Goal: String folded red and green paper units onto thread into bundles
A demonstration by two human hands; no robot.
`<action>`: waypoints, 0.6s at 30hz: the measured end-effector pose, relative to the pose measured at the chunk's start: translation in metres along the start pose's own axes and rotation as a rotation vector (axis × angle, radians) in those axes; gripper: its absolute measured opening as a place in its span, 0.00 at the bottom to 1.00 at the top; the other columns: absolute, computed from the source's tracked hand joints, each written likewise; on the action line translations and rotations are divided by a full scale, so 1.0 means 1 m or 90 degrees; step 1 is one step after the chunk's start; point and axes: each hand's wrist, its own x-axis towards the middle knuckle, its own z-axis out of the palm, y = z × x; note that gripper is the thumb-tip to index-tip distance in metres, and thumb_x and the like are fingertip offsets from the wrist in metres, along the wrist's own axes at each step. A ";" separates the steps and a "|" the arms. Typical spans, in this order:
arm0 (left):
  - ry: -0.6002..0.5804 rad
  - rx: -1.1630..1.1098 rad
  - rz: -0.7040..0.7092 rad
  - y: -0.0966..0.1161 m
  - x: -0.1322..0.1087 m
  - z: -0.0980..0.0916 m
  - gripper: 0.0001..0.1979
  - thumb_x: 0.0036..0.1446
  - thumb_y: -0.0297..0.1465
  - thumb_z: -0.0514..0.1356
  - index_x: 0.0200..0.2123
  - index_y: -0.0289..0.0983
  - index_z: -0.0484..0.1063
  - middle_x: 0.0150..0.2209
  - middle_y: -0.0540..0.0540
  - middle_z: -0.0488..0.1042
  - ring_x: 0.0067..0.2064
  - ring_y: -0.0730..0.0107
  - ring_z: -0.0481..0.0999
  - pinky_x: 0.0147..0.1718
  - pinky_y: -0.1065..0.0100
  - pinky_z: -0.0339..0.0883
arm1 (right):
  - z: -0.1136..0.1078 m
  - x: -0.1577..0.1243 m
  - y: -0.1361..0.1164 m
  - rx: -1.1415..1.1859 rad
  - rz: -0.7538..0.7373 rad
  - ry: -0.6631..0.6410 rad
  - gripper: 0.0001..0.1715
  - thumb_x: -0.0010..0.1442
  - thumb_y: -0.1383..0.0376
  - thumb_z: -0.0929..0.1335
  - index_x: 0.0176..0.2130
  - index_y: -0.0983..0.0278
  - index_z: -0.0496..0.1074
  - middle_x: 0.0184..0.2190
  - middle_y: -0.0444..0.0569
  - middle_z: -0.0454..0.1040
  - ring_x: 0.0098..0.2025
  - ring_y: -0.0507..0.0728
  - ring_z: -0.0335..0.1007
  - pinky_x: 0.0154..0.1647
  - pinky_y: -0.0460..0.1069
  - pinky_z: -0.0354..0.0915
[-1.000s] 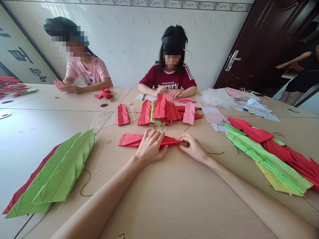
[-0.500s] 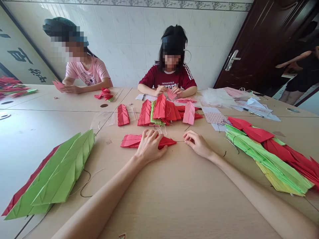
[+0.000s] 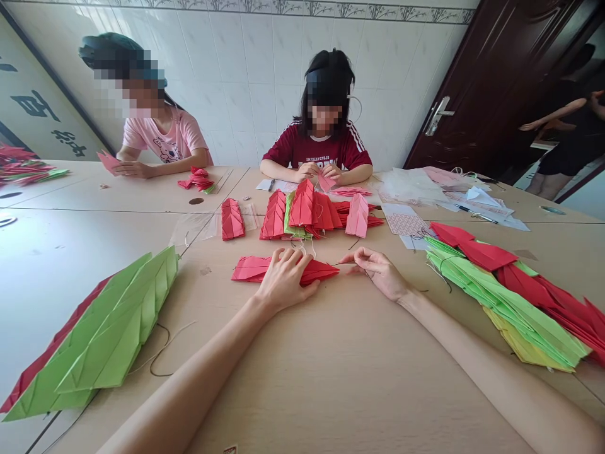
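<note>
A long red folded-paper strip [image 3: 249, 268] lies on the table in front of me, its pointed end to the right. My left hand [image 3: 286, 281] is curled over its middle, gripping it and hiding part of it. To the right of the tip, my right hand [image 3: 379, 272] is closed in a pinch on a thin dark string [image 3: 345, 262] that runs toward the paper's point. Just beyond my hands lies a pile of red folded papers [image 3: 302, 211], with a pink one [image 3: 357, 215] leaning at its right side.
Green folded papers [image 3: 120, 328] lie at left with loose string. A red and green bundle [image 3: 510, 287] lies at right. Two people sit opposite, one in a maroon shirt [image 3: 317, 148], one in pink [image 3: 165, 135], each handling paper. Plastic bags [image 3: 411, 186] lie at back right.
The red paper strip and my left hand have shifted slightly right. My right hand has turned and moved a little right, and string now shows at its fingertips.
</note>
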 end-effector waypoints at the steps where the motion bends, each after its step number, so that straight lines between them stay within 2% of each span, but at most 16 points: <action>1: -0.003 -0.004 0.002 0.000 0.000 0.000 0.18 0.53 0.42 0.54 0.44 0.38 0.65 0.41 0.43 0.70 0.45 0.57 0.67 0.50 0.55 0.54 | 0.003 -0.001 0.000 0.039 0.003 -0.010 0.10 0.55 0.59 0.65 0.28 0.61 0.63 0.37 0.50 0.73 0.43 0.58 0.68 0.43 0.55 0.63; 3: -0.007 -0.009 0.006 0.000 0.000 0.001 0.19 0.53 0.43 0.54 0.44 0.38 0.64 0.40 0.43 0.70 0.44 0.58 0.67 0.50 0.55 0.53 | 0.006 -0.001 0.000 0.147 0.023 -0.031 0.09 0.55 0.59 0.66 0.28 0.60 0.63 0.35 0.48 0.73 0.45 0.59 0.68 0.44 0.55 0.63; 6: -0.014 -0.011 0.014 -0.001 0.000 0.002 0.18 0.52 0.41 0.55 0.43 0.38 0.65 0.38 0.44 0.71 0.43 0.59 0.68 0.50 0.55 0.53 | 0.007 0.000 0.001 0.276 0.074 -0.056 0.09 0.53 0.61 0.69 0.27 0.61 0.64 0.27 0.44 0.71 0.41 0.57 0.70 0.43 0.53 0.63; 10: -0.012 -0.018 0.018 -0.001 0.000 0.003 0.17 0.52 0.41 0.55 0.42 0.38 0.65 0.36 0.45 0.71 0.41 0.60 0.68 0.50 0.56 0.54 | 0.005 0.004 0.004 0.268 0.105 -0.067 0.10 0.51 0.64 0.70 0.25 0.62 0.65 0.20 0.40 0.65 0.32 0.52 0.68 0.38 0.49 0.62; 18: -0.020 -0.006 0.003 -0.001 0.000 0.003 0.14 0.52 0.40 0.55 0.39 0.39 0.65 0.36 0.45 0.70 0.41 0.60 0.68 0.48 0.58 0.54 | -0.003 0.006 0.003 0.181 0.161 -0.103 0.13 0.50 0.63 0.71 0.26 0.63 0.63 0.17 0.37 0.59 0.24 0.48 0.60 0.27 0.45 0.57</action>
